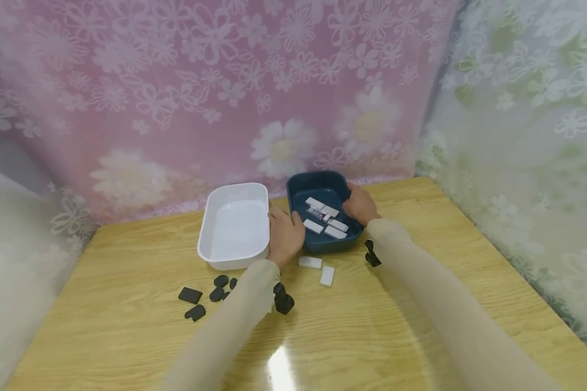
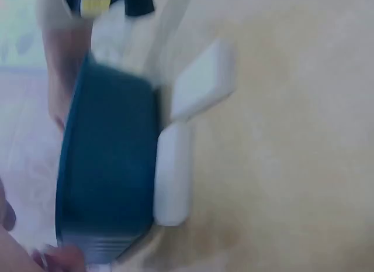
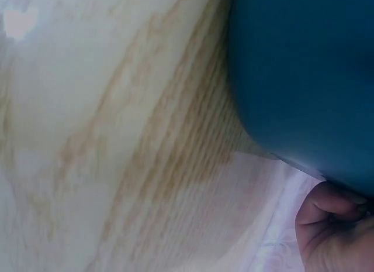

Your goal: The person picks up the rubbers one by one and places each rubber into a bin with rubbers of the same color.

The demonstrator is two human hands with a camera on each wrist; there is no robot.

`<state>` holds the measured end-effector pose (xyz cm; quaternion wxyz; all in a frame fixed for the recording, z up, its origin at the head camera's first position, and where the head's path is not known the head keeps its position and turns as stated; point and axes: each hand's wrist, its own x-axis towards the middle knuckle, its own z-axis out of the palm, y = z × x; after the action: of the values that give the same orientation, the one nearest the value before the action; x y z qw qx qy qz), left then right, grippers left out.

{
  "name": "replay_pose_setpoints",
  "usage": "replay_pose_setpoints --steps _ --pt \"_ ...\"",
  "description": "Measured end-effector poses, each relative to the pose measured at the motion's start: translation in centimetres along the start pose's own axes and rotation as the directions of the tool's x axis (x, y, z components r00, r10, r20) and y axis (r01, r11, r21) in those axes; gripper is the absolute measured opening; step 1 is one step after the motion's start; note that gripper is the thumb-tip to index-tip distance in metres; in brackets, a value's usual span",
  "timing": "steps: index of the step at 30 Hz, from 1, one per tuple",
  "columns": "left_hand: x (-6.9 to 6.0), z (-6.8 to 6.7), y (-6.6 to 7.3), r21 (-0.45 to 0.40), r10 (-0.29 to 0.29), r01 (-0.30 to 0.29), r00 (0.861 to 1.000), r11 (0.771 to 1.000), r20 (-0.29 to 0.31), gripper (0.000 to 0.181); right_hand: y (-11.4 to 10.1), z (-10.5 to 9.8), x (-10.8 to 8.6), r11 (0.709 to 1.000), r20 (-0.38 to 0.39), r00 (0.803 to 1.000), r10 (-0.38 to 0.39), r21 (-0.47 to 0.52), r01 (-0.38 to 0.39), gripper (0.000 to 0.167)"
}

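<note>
Head view: a blue tub (image 1: 331,247), just beside a white tub (image 1: 235,233) on the table (image 1: 352,331), was held by two hands. Its right wall was gripped by the curled right hand (image 1: 361,205); its left rim was apparently pinched between thumb and fingers of the left hand (image 1: 286,233). White pieces (image 1: 335,232) were contained in it, two white blocks (image 1: 310,263) were seen near its front wall, and dark pieces (image 1: 190,295) were spread beside the left forearm. A steadying or shifting of the blue tub was judged in hand; whether it was raised could not be told. Level, even holding was called for next.
</note>
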<state>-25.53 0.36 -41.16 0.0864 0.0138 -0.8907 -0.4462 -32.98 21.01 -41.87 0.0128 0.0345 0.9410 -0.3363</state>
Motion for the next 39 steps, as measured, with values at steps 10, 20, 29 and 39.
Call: replay_pose_setpoints --steps 10,20,29,39 --pt "-5.1 -0.6 -1.4 0.306 0.435 -0.551 0.819 0.776 0.374 0.01 0.9 -1.0 0.4 0.999 -0.014 1.0 0.006 -0.039 -0.007 0.067" --pt "-8.5 1.0 -0.2 0.514 0.335 -0.55 0.826 0.659 0.454 0.033 0.6 -0.4 0.8 0.999 0.004 1.0 0.013 -0.036 -0.013 0.067" --pt "-8.4 1.5 0.1 0.527 0.31 -0.539 0.83 0.657 0.464 0.022 -0.1 0.2 0.5 0.999 0.025 0.999 0.022 -0.029 -0.021 0.068" --pt "-8.0 1.8 0.9 0.565 0.251 -0.509 0.844 0.649 0.473 0.021 0.0 0.2 0.4 0.997 0.029 0.997 0.072 -0.005 -0.072 0.066"
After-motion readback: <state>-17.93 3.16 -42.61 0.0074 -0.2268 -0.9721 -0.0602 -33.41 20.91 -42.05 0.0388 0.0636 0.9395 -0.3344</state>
